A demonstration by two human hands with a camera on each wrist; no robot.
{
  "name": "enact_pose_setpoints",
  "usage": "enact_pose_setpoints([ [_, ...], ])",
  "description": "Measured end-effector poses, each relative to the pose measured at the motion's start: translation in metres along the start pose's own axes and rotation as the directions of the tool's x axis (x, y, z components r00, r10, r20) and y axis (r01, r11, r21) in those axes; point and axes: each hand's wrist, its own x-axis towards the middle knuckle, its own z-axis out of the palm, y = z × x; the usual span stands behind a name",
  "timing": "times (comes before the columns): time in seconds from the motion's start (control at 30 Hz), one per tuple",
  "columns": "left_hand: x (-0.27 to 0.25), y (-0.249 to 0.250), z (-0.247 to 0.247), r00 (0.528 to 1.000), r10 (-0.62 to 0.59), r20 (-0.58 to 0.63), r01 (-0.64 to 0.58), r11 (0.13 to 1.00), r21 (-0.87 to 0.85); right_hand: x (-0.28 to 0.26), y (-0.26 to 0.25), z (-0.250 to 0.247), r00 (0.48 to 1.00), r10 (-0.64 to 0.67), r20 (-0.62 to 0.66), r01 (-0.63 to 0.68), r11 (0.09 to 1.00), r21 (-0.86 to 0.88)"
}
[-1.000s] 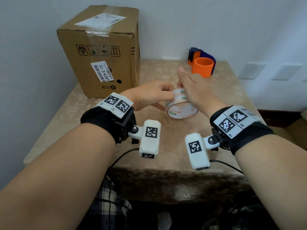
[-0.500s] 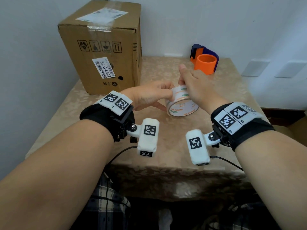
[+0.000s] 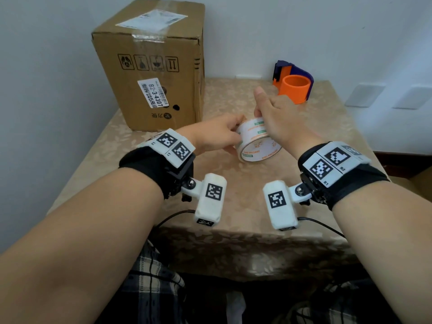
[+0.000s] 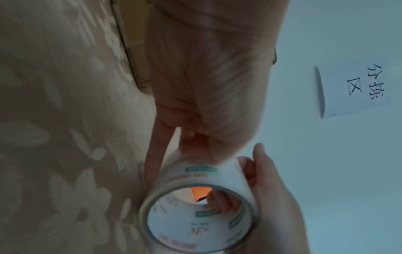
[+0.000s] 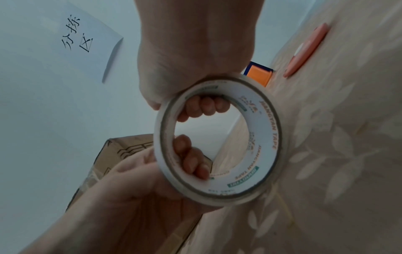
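A roll of clear packing tape (image 3: pixel 254 141) with a white printed core is held on edge just above the table, between both hands. My left hand (image 3: pixel 217 134) grips its left side, fingers curled into the core (image 5: pixel 191 161). My right hand (image 3: pixel 273 118) grips the top and right side, fingers curled inside the core (image 5: pixel 204 106), thumb raised. In the left wrist view the tape roll (image 4: pixel 202 209) shows its hollow core, with my right hand (image 4: pixel 272 189) on its right.
A taped cardboard box (image 3: pixel 152 64) stands at the back left of the beige cloth-covered table (image 3: pixel 233 206). An orange and blue tape dispenser (image 3: pixel 292 83) sits at the back right. An orange pen-like tool (image 5: pixel 306 49) lies on the cloth. A paper sign (image 5: pixel 76 34) hangs on the wall.
The roll has turned a little in both hands and sits slightly lower; my right thumb has lifted off it. Box and dispenser have not moved.
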Motion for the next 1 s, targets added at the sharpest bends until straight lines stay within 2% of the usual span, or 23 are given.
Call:
enact_pose_setpoints([
  [0.07, 0.0, 0.002, -0.002, 1.0, -0.031, 0.002, 0.031, 0.992, -0.126, 0.001, 0.002, -0.001, 1.0, 0.016, -0.005, -0.016, 1.0, 0.015],
  [0.13, -0.001, 0.006, -0.002, 0.999, -0.035, -0.002, 0.034, 0.985, -0.166, 0.002, 0.004, -0.002, 1.0, 0.017, -0.013, -0.017, 1.0, 0.024],
  [0.23, 0.002, 0.006, -0.001, 1.0, -0.026, 0.012, 0.027, 0.994, -0.105, 0.004, 0.007, -0.003, 0.999, 0.028, -0.02, -0.028, 0.999, 0.023],
  [0.43, 0.003, 0.002, -0.004, 1.0, -0.001, 0.028, 0.004, 0.995, -0.103, 0.002, 0.005, -0.001, 1.0, -0.007, -0.005, 0.007, 1.0, -0.014],
  [0.57, 0.003, -0.003, 0.0, 0.999, 0.046, -0.001, -0.046, 0.998, 0.031, 0.0, 0.0, -0.001, 1.0, -0.009, 0.008, 0.009, 1.0, -0.024],
  [0.63, 0.003, -0.005, -0.002, 0.999, 0.046, -0.005, -0.046, 0.999, 0.003, 0.001, 0.001, -0.001, 1.0, -0.01, -0.019, 0.009, 0.999, -0.039],
  [0.73, 0.001, -0.005, -0.009, 0.999, 0.035, 0.038, -0.029, 0.988, -0.15, 0.006, 0.008, -0.004, 0.983, -0.065, -0.17, 0.044, 0.991, -0.126],
  [0.8, 0.001, -0.005, -0.013, 0.998, 0.052, -0.023, -0.055, 0.981, -0.188, 0.009, 0.013, -0.011, 0.97, -0.084, -0.227, 0.04, 0.981, -0.191],
  [0.83, 0.001, -0.005, -0.014, 0.995, 0.059, -0.08, -0.074, 0.979, -0.192, 0.009, 0.012, -0.014, 0.975, -0.077, -0.206, 0.035, 0.979, -0.203],
  [0.9, 0.004, -0.005, -0.015, 0.98, 0.068, -0.188, -0.104, 0.977, -0.187, 0.005, 0.008, -0.017, 0.993, -0.057, -0.103, 0.039, 0.985, -0.171],
  [1.0, 0.009, -0.005, -0.01, 0.96, 0.062, -0.272, -0.114, 0.977, -0.18, -0.005, -0.002, -0.015, 0.995, -0.098, 0.031, 0.102, 0.973, -0.207],
])
